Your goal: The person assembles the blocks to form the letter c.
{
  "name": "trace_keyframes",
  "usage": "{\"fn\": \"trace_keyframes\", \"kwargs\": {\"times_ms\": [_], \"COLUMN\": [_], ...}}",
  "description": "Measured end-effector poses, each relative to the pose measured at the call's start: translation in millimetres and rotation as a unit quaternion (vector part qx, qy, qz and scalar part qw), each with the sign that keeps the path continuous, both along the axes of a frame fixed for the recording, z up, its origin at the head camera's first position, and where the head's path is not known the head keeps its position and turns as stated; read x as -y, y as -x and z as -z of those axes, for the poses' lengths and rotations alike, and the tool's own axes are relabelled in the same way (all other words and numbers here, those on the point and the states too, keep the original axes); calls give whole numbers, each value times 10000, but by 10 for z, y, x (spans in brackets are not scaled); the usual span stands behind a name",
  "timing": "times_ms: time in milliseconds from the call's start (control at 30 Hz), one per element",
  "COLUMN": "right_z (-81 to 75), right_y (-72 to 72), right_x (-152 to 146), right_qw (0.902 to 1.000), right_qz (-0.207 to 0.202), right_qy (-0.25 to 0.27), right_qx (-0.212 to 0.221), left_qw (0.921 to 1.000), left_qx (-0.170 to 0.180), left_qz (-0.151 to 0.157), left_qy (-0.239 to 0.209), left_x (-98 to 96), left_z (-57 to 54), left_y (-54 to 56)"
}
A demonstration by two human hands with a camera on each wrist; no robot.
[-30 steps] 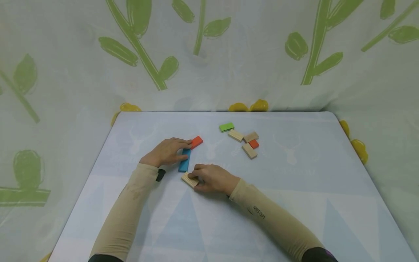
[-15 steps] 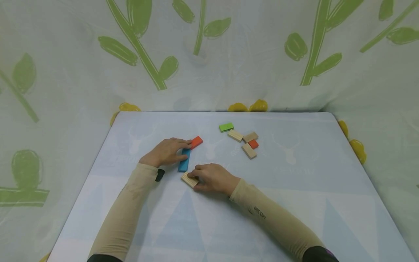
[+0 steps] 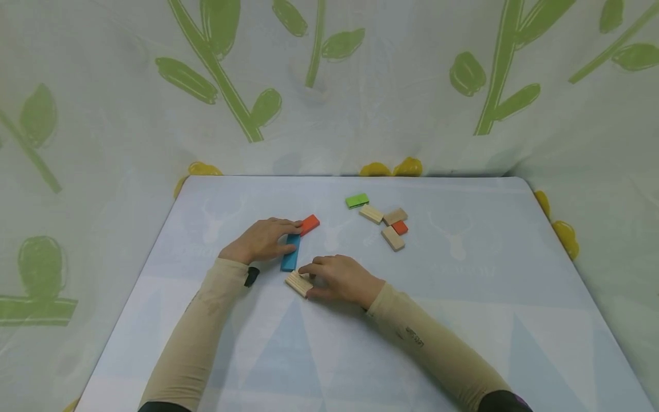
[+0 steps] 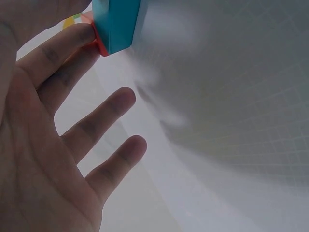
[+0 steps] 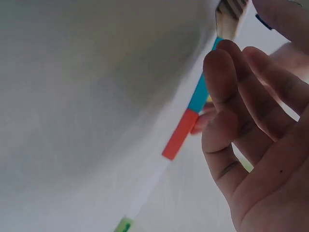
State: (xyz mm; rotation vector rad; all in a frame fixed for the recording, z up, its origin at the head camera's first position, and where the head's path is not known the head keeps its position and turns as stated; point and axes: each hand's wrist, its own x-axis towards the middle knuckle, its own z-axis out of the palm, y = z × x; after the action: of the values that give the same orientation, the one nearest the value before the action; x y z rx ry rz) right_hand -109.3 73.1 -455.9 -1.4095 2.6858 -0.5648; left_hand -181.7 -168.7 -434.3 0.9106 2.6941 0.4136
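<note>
Three flat blocks form a bent line: a red block (image 3: 310, 224), a long blue block (image 3: 290, 261) and a plain wooden block (image 3: 297, 283) nearest the person. The left hand (image 3: 259, 240) rests against the blue and red blocks where they meet, thumb over the blue one. Its other fingers look fairly straight in the left wrist view, two of them at the end of the blue block (image 4: 118, 24). Beside the wooden block is the right hand (image 3: 342, 280), fingers loosely bent and apart from it or barely touching. The right wrist view shows nothing between those fingers.
Farther right on the white table (image 3: 463, 274) lie a green block (image 3: 357, 200), another plain block (image 3: 372, 214), a tan block (image 3: 395, 216), a small red block (image 3: 400, 227) and a pale block (image 3: 393, 238). A leaf-patterned curtain (image 3: 401, 103) hangs behind.
The right hand has loosened from the wooden block, its fingers lifting slightly and the hand shifting a little right. The left hand and the blocks have stayed in place.
</note>
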Motion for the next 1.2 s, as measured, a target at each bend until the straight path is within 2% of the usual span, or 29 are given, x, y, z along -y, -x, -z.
{"fn": "trace_keyframes", "kwargs": {"times_ms": [233,433,667,867,1100,1200], "right_z": [-73,-129,-160,-201,-263,-282], "right_y": [90,164,233,310,411,463], "right_x": [-190,-367,-566,-722,-858,-881], "right_qw": [9991,9964,9915,9802,9662,9634], "right_qz": [262,581,878,1079,1253,1324], "right_qy": [327,618,915,1413,2004,2059], "right_qx": [52,78,-281,-869,-1029,-1094], "left_qw": [10000,9999,9999,10000,9999,9999], "left_qx": [-40,78,125,45,106,106], "left_qz": [26,-57,-43,-20,-19,-35], "left_qy": [7,48,22,38,20,24], "left_x": [-5,-5,-9,-3,-5,2], "left_z": [-2,-21,-23,-12,-6,-9], "left_y": [0,-4,-11,-7,-5,-14]}}
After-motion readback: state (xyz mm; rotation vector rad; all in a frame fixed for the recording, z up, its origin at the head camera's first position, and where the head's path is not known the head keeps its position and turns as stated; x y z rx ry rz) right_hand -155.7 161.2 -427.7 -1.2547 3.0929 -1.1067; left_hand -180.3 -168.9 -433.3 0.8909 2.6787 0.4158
